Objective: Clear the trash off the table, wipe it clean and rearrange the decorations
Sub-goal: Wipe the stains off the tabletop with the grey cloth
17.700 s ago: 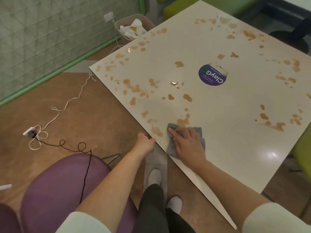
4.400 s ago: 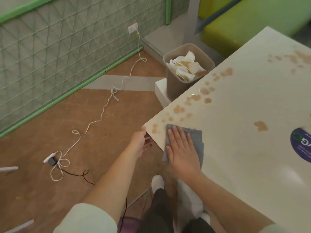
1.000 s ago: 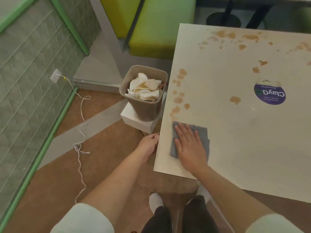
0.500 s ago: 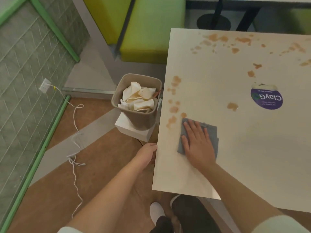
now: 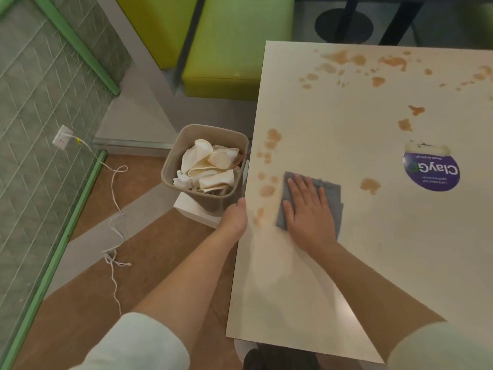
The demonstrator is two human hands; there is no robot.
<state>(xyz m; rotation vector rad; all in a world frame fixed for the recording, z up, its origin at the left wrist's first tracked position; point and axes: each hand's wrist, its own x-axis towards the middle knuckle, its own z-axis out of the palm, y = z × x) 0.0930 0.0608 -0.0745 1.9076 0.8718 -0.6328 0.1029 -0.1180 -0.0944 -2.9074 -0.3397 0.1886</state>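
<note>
My right hand (image 5: 309,212) lies flat, fingers straight, pressing a grey cloth (image 5: 332,192) onto the cream table (image 5: 373,249) near its left edge. Brown stains (image 5: 266,190) run along that edge just left of the cloth, and more stains (image 5: 370,185) dot the middle and far side. My left hand (image 5: 236,216) grips the table's left edge with the thumb on top. A beige trash bin (image 5: 170,166) full of crumpled white paper stands on the floor beside the table.
A round purple ClayGo sticker (image 5: 432,169) is on the table at right. The bin sits on a white box (image 5: 194,209). A white cable (image 5: 116,209) trails over the brown floor from a wall socket. Green-yellow benches (image 5: 234,44) stand beyond.
My right hand has slid the cloth farther along the left edge toward the far side, over stains. The stretch of table nearest me now shows no stains. My left hand moved along the edge with it.
</note>
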